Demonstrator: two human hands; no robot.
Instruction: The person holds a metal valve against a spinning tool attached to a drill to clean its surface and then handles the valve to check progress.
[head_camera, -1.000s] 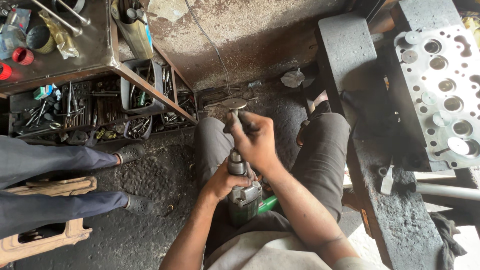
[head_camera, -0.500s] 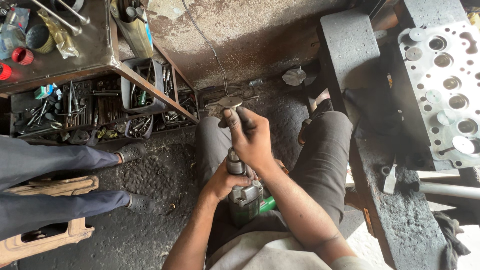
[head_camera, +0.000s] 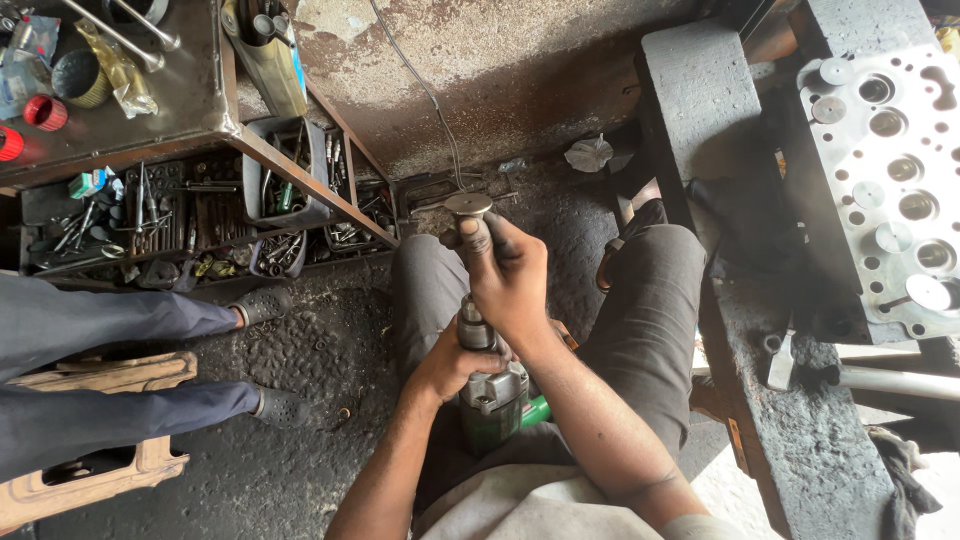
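Note:
My right hand (head_camera: 507, 278) is closed around the stem of an engine valve (head_camera: 468, 205), whose flat round head points away from me. The stem runs into the chuck of a grey and green power drill (head_camera: 492, 402). The drill stands between my knees. My left hand (head_camera: 452, 364) grips the drill's body just below the chuck. Both hands nearly touch along the tool. My grey trousers (head_camera: 650, 300) frame the drill on both sides.
A metal cylinder head (head_camera: 885, 190) with several valves lies at the right on a dark, grimy bench (head_camera: 700, 110). At the left a rusty shelf (head_camera: 210, 200) holds trays of tools. Another person's legs (head_camera: 120, 325) and a wooden stool (head_camera: 90, 480) are there too. A loose valve (head_camera: 588, 153) lies on the floor.
Both hands keep their grip on the valve and drill. Only the view has shifted slightly.

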